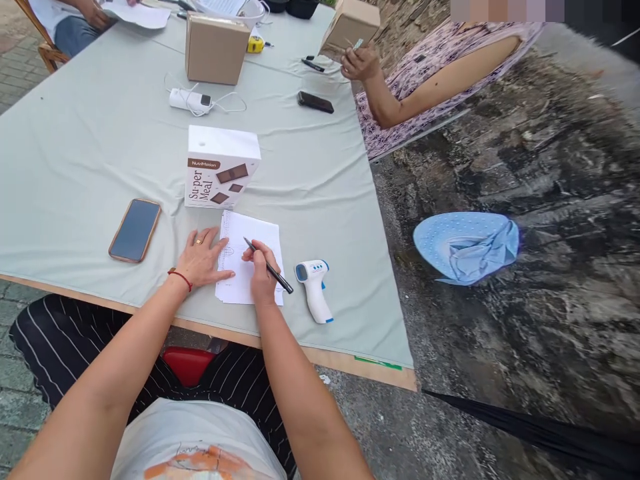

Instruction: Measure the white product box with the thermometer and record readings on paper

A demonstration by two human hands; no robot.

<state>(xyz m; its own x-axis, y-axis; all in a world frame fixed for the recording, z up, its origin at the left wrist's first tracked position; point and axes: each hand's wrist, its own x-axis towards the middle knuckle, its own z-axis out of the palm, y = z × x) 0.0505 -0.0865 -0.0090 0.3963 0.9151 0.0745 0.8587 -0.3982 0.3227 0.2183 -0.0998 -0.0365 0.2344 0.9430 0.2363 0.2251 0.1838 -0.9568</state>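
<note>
A white notepad [250, 267] with a small drawing near its left side lies close to the table's front edge. My left hand [201, 259] rests flat on its left edge, fingers spread. Over the right half of the page, my right hand [263, 270] grips a black pen [280, 277], whose thin end points up and left. Just right of that hand lies a white and blue infrared thermometer [314, 290]. Behind the notepad stands a white "Su-per Meal" box [220, 167]. To the left of my left hand is a smartphone [135, 230] in a brown case, screen dark.
The table has a pale green cloth [75, 173]. Farther back are a cardboard box [215, 50], a white device with a cable [190, 101] and a black phone [315, 102]. At right, a person's hand [361, 63] holds another carton [350, 30]. A blue hat [465, 247] lies beyond the table.
</note>
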